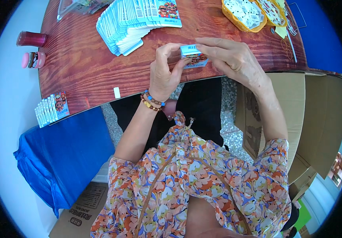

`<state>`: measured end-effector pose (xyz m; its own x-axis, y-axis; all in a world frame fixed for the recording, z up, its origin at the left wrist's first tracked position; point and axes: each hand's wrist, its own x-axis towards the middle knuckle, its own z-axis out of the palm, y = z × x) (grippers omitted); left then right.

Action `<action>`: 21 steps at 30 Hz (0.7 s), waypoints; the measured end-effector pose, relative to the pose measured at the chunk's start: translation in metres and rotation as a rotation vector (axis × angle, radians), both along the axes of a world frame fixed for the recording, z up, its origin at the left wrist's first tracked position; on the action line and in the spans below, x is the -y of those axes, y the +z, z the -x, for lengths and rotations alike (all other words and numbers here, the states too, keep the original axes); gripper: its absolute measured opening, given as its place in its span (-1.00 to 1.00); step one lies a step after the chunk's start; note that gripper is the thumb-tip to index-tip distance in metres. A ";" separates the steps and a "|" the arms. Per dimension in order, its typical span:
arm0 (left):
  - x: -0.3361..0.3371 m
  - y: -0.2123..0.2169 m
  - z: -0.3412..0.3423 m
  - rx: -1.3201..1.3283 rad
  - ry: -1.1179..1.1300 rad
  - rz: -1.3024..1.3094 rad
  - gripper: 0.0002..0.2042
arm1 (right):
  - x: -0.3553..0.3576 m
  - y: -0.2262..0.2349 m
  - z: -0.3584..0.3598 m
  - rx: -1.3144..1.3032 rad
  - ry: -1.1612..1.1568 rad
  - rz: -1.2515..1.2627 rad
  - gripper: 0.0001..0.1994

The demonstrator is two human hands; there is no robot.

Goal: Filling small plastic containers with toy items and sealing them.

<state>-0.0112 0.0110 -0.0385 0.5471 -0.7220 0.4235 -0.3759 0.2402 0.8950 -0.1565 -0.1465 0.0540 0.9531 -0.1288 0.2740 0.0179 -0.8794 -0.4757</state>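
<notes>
A small light-blue printed carton (194, 63) with cartoon figures on its front is held between my hands just above the table's near edge. My left hand (165, 73) closes round its left side, thumb across the front and index finger at the back. From the right, my right hand (234, 59) grips the carton's top edge with its fingertips; some of its fingers are hidden. Beyond them lies a fanned stack of flat light-blue cartons (129, 25). Several similar cartons (52, 108) stand in a row at the table's left corner.
Yellow baskets (240, 25) with small white packets sit at the far right of the wooden table (75, 59). A clear plastic bag (79, 7) lies far left, near a dark red jar (32, 39) and a pink jar (33, 60). An open cardboard box (294, 107) stands right below.
</notes>
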 end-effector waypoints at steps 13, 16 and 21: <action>0.005 0.008 -0.006 0.137 -0.058 -0.002 -0.57 | 0.004 -0.050 0.003 0.292 -0.087 -0.178 -0.68; 0.010 0.012 -0.002 0.124 -0.054 -0.034 -0.57 | 0.008 -0.051 0.005 0.278 -0.061 -0.216 -0.69; 0.012 0.011 -0.009 0.204 -0.080 0.013 -0.58 | 0.017 -0.052 0.001 0.271 0.050 -0.535 -0.73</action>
